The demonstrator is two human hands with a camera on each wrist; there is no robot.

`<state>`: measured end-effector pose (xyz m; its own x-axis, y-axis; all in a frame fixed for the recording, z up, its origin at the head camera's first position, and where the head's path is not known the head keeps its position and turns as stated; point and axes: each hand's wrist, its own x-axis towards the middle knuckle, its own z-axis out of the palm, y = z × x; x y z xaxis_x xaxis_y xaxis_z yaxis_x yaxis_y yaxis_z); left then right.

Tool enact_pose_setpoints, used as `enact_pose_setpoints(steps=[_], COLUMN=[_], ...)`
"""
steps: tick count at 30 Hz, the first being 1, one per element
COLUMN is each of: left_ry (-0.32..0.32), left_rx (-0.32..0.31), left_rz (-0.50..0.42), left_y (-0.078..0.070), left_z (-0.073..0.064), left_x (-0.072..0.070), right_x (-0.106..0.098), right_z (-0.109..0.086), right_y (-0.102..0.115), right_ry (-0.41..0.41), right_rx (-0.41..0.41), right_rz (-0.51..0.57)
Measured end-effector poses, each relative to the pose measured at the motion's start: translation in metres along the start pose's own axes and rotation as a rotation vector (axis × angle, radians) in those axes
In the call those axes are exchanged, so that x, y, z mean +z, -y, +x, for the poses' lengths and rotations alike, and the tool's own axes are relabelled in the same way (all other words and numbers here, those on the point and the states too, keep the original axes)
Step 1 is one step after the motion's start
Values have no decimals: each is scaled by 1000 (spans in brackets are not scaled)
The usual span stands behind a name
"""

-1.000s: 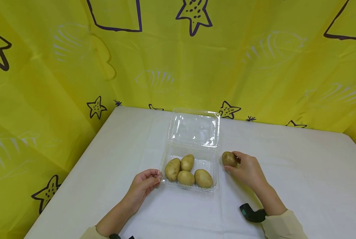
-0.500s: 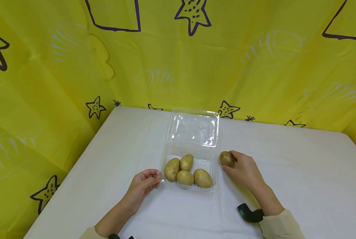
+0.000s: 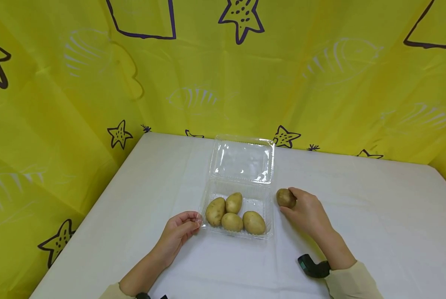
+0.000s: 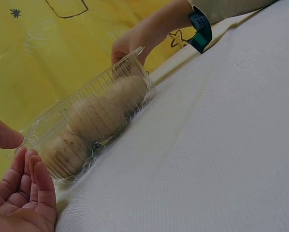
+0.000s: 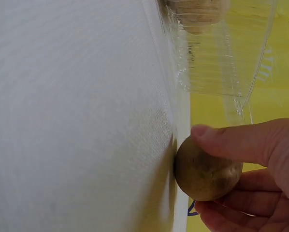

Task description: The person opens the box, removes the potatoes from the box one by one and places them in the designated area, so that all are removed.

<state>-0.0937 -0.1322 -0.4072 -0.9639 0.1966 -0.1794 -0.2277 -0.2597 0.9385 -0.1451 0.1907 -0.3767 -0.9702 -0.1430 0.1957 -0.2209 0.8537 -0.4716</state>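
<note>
We had four potatoes in the open box our left hand pinched, while our right hand gripped a fifth potato, still outside

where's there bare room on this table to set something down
Widest: the table right of the right hand, back to the curtain. Also left of the lid, beyond the left hand; and the back right corner of the box. Crowded: the box's front and left, with four potatoes, and the narrow gap between box and held potato.
</note>
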Motion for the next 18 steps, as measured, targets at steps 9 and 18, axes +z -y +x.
enact_pose_setpoints(steps=[9, 18], left_ry=[10, 16], left_rx=[4, 5], left_rz=[-4, -2], left_y=[0, 0], left_z=[0, 1], left_x=[0, -1], right_x=[0, 1], right_z=[1, 1], right_y=[5, 6], right_ry=[19, 13], right_rx=[15, 10], right_rz=[-2, -18])
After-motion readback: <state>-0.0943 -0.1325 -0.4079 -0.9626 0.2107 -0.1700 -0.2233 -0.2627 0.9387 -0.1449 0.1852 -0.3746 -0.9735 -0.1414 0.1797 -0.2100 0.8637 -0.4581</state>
